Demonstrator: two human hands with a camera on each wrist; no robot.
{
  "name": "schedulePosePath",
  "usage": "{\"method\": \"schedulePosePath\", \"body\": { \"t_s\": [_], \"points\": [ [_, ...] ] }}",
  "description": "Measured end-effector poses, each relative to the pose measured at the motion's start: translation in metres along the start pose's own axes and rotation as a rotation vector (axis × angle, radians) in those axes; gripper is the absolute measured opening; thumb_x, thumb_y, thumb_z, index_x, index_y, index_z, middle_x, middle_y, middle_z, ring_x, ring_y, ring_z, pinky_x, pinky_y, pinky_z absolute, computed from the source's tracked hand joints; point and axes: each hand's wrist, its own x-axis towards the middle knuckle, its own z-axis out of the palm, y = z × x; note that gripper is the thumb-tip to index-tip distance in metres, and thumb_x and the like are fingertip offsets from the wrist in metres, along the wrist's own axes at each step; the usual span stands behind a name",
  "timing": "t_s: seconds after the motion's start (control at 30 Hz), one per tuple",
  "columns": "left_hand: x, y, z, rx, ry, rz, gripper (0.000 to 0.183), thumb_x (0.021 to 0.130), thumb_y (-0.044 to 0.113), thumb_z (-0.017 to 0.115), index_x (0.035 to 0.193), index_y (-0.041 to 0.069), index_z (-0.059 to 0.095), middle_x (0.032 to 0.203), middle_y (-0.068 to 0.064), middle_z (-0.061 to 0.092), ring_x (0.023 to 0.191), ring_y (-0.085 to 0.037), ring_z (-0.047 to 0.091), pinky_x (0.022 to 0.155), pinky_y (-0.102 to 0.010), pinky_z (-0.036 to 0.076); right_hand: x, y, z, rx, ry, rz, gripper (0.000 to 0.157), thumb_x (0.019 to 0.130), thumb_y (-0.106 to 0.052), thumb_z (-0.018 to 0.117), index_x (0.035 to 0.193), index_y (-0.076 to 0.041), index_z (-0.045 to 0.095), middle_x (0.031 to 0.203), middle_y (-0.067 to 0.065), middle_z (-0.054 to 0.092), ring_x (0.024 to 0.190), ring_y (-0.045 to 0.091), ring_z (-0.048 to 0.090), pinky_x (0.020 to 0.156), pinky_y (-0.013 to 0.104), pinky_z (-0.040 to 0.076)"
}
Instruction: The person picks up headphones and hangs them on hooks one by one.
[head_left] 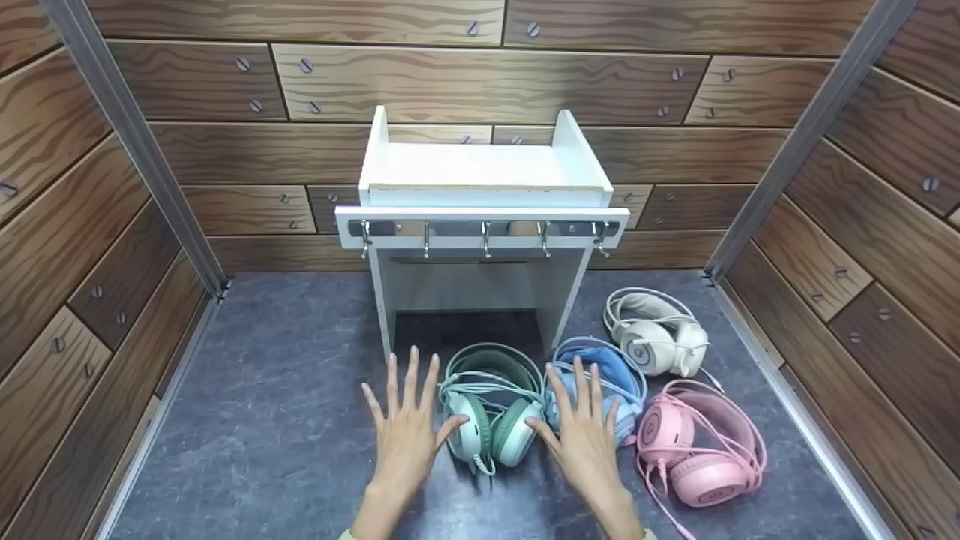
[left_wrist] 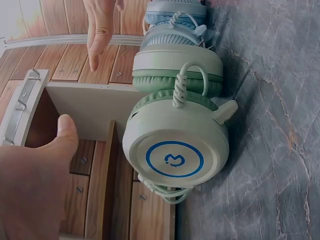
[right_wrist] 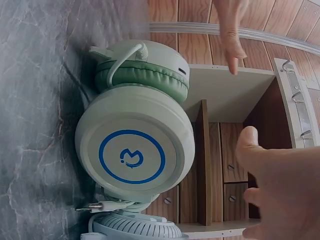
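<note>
Both hands hover with fingers spread, holding nothing, on either side of a green headset (head_left: 514,433). My left hand (head_left: 405,439) is at its left, the thumb overlapping the left ear cup in the head view. On the other side my right hand (head_left: 585,442) overlaps the green headset's right edge and a blue headset (head_left: 626,390). The left wrist view shows the green headset's round ear cup (left_wrist: 175,145) with a blue logo, below the left thumb (left_wrist: 65,132). In the right wrist view the other ear cup (right_wrist: 135,142) stands on the floor, beside the right hand (right_wrist: 285,185).
Behind the headsets stands a white rack (head_left: 570,300) with a top shelf and a rail of several metal hooks (head_left: 486,236). A white headset (head_left: 652,345) and a pink headset (head_left: 705,450) lie to the right. Wood-patterned walls (head_left: 840,300) enclose the dark floor (head_left: 285,405).
</note>
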Motion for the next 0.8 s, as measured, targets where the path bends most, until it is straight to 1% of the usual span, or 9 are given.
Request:
{"method": "schedulePosePath", "body": {
  "t_s": [0.1,0.23,0.3,0.4,0.47,0.57,0.67,0.73,0.8],
  "points": [
    [0.003,-0.001,-0.003,-0.047,0.006,0.020,0.092,0.084,0.058,0.070,0.158,0.016,0.036,0.165,-0.011,0.028,0.152,-0.042,0.020,0.114,-0.078,0.010,0.002,0.000,0.000,0.056,0.066,-0.028,0.071,0.088,-0.041,0.075,0.149,-0.016,0.049,0.157,0.020,0.039,0.145,0.049,0.030,0.109,0.076,0.029],
    [0.007,-0.001,-0.008,-0.117,0.031,0.066,0.083,0.089,0.050,0.070,0.157,0.014,0.038,0.160,-0.008,0.039,0.149,-0.037,0.029,0.115,-0.074,0.019,0.006,0.001,0.000,0.139,0.183,-0.072,0.058,0.087,-0.026,0.079,0.141,-0.013,0.060,0.142,0.016,0.058,0.134,0.042,0.049,0.107,0.059,0.043],
    [0.009,-0.002,-0.010,-0.149,0.057,0.087,0.074,0.092,0.043,0.071,0.153,0.012,0.044,0.155,-0.007,0.047,0.146,-0.034,0.038,0.116,-0.070,0.025,0.006,0.001,0.000,0.176,0.230,-0.079,0.052,0.086,-0.020,0.080,0.135,-0.013,0.064,0.133,0.011,0.064,0.125,0.035,0.059,0.100,0.052,0.050],
    [0.013,-0.003,-0.014,-0.188,0.114,0.121,0.057,0.093,0.032,0.072,0.143,0.010,0.057,0.140,-0.006,0.061,0.134,-0.030,0.053,0.114,-0.061,0.037,0.004,0.000,0.002,0.226,0.266,-0.057,0.041,0.086,-0.016,0.081,0.125,-0.014,0.070,0.117,0.003,0.071,0.103,0.024,0.069,0.081,0.043,0.057],
    [0.016,-0.003,-0.016,-0.210,0.157,0.141,0.044,0.092,0.025,0.074,0.133,0.011,0.065,0.128,-0.004,0.068,0.122,-0.026,0.062,0.108,-0.052,0.047,0.001,-0.001,0.005,0.263,0.258,-0.023,0.034,0.086,-0.014,0.080,0.119,-0.014,0.071,0.108,0.001,0.072,0.089,0.019,0.070,0.071,0.038,0.059],
    [0.020,-0.005,-0.022,-0.225,0.213,0.155,0.029,0.091,0.019,0.074,0.120,0.015,0.071,0.111,0.001,0.073,0.102,-0.021,0.071,0.087,-0.040,0.059,-0.005,-0.003,0.011,0.300,0.207,0.038,0.027,0.089,-0.015,0.078,0.115,-0.011,0.070,0.099,0.000,0.071,0.077,0.016,0.069,0.063,0.032,0.057],
    [0.025,-0.005,-0.030,-0.236,0.255,0.159,0.021,0.092,0.016,0.074,0.112,0.018,0.074,0.101,0.005,0.074,0.087,-0.018,0.073,0.066,-0.035,0.060,-0.012,-0.004,0.016,0.294,0.135,0.100,0.025,0.092,-0.020,0.075,0.114,-0.010,0.068,0.097,0.001,0.071,0.073,0.015,0.068,0.062,0.033,0.055],
    [0.030,-0.006,-0.036,-0.240,0.278,0.161,0.018,0.092,0.015,0.073,0.110,0.018,0.075,0.096,0.006,0.074,0.079,-0.015,0.073,0.057,-0.032,0.058,-0.016,-0.004,0.020,0.279,0.082,0.136,0.026,0.094,-0.024,0.073,0.115,-0.010,0.067,0.098,0.001,0.071,0.072,0.015,0.067,0.062,0.035,0.053],
    [0.036,-0.007,-0.043,-0.237,0.298,0.165,0.016,0.093,0.015,0.072,0.108,0.018,0.075,0.093,0.006,0.074,0.071,-0.014,0.071,0.052,-0.031,0.056,-0.018,-0.005,0.022,0.266,0.028,0.180,0.029,0.095,-0.029,0.071,0.117,-0.011,0.065,0.100,0.001,0.071,0.072,0.014,0.067,0.062,0.038,0.053]
  ]
}}
